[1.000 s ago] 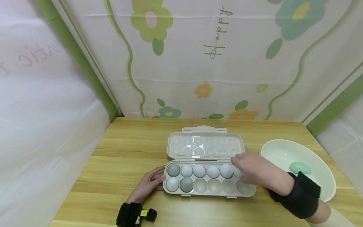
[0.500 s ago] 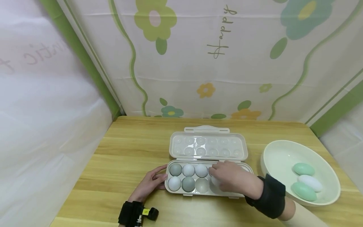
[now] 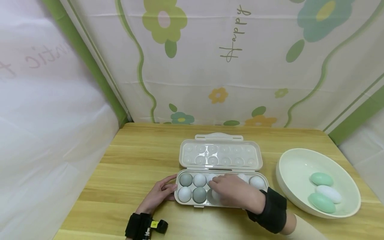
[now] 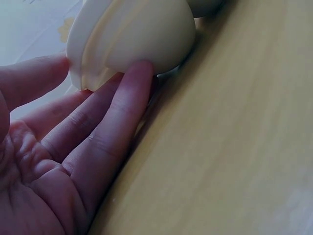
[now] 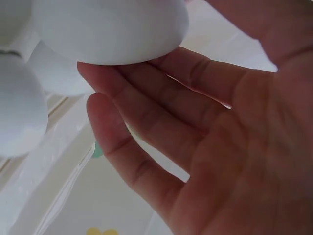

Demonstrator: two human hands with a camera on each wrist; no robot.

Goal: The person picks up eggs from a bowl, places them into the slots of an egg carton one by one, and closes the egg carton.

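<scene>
An open white plastic egg box (image 3: 220, 170) stands on the wooden table, its clear lid (image 3: 220, 153) folded back. White and grey-green eggs sit in it; a grey-green egg (image 3: 186, 179) fills the back left cup. My left hand (image 3: 156, 196) rests at the box's left end, nearly straight fingertips (image 4: 137, 81) against the outer wall. My right hand (image 3: 237, 193) holds a white egg (image 5: 112, 32) between thumb and fingers, low over the third front cup from the left. That hand hides several middle and right cups.
To the right stands a large pale oval bowl (image 3: 295, 180) with two mint-green eggs (image 3: 321, 202) and one white egg (image 3: 328, 193) in it. Flower-printed cloth (image 3: 192, 76) hangs behind the table, with white cloth (image 3: 54, 140) at the left side.
My right hand has moved left along the box from its right end, bringing the white egg towards the third front cup. My left hand stays at the box's end.
</scene>
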